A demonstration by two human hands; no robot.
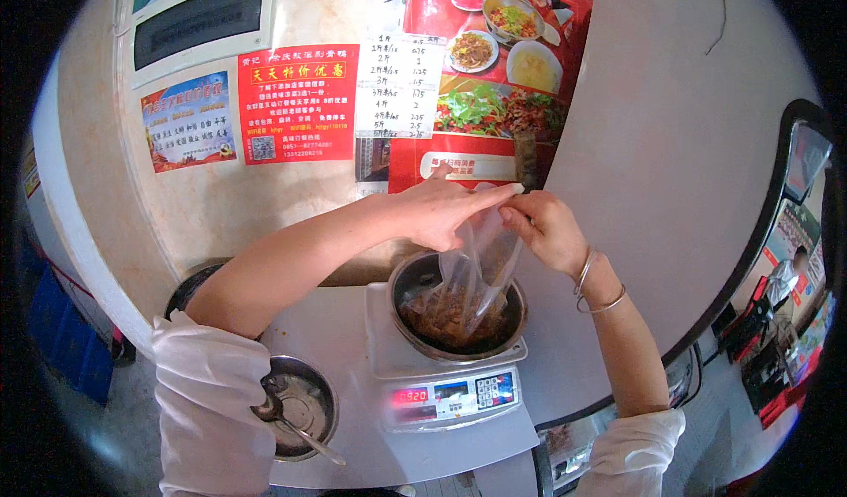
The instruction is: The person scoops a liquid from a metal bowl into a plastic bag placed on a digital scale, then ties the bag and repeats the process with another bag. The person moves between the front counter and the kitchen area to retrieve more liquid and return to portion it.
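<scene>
A clear plastic bag hangs from my hands down into a metal pot. Brown, saucy food shows in the pot, partly behind the film; I cannot tell whether some of it is inside the bag. My right hand pinches the bag's upper edge between thumb and fingers. Across the top of the bag reaches my left hand, one finger stretched toward the right hand; whether it grips the film is hidden. The pot rests on a digital scale with a lit red display.
Left of the scale, a metal bowl holds pale liquid and a ladle. Another dark vessel stands behind my left arm. The table meets a wall with posters. At far right, a person appears beyond an opening.
</scene>
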